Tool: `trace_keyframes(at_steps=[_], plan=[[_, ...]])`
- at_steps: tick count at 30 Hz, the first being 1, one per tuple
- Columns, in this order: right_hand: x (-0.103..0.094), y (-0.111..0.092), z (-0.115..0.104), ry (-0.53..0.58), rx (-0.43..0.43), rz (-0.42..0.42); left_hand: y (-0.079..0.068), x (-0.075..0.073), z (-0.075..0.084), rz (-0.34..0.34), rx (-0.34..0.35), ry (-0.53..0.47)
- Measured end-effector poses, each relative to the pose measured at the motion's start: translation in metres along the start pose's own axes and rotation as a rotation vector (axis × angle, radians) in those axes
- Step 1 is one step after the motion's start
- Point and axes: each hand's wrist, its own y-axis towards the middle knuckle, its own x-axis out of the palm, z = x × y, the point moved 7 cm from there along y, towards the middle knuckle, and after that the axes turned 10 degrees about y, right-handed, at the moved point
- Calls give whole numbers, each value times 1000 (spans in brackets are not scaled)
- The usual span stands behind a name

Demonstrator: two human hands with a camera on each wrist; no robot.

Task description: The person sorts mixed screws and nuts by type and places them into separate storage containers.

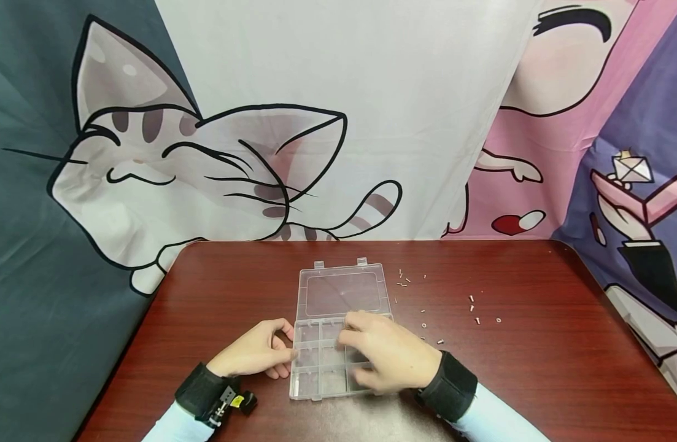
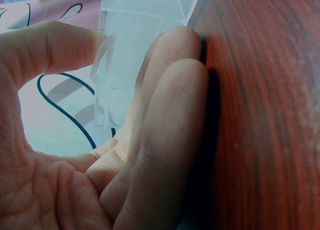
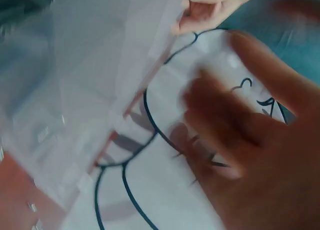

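A clear plastic compartment box (image 1: 306, 375) lies on the table with its see-through lid (image 1: 344, 294) folded back. At the box's left side, my left hand (image 1: 255, 350) pinches the edge, thumb on the rim and curled fingers along the outer wall, as the left wrist view shows on the box (image 2: 131, 55). Over the right-hand compartments hovers my right hand (image 1: 393, 353), its fingers loosely bent. Motion blurs the right hand (image 3: 265, 145) in the right wrist view; thumb and fingers stand apart, with nothing visible between them. It hides several compartments from the head view.
Several small screws (image 1: 472, 308) lie scattered on the dark red wooden table (image 1: 537, 380), right of the box. Small washers, such as this ring (image 1: 498, 320), lie among them. A printed cloth (image 1: 371, 80) with cartoon figures hangs behind the table.
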Motion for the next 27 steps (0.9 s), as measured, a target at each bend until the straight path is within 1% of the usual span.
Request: trace_keyframes(at_steps=[4,6,9,12,17,22,27], plan=[[6,-6,8,-29,118,-125,0,0,0,1,-1,0],[6,-8,14,-28,158,-150,0,0,1,0,-1,1],[2,-11,24,-32,190,-147,0,0,1,-3,2,-3],[-7,-13,38,-43,226,-116,0,1,2,-2,9,-1],[-21,-23,73,-65,306,-50,-1,1,3,-5,10,-7],[-30,-38,109,-69,404,-28,-1,0,5,-7,14,-15],[-33,-56,140,-68,533,-47,-1,-1,4,-12,16,-13]])
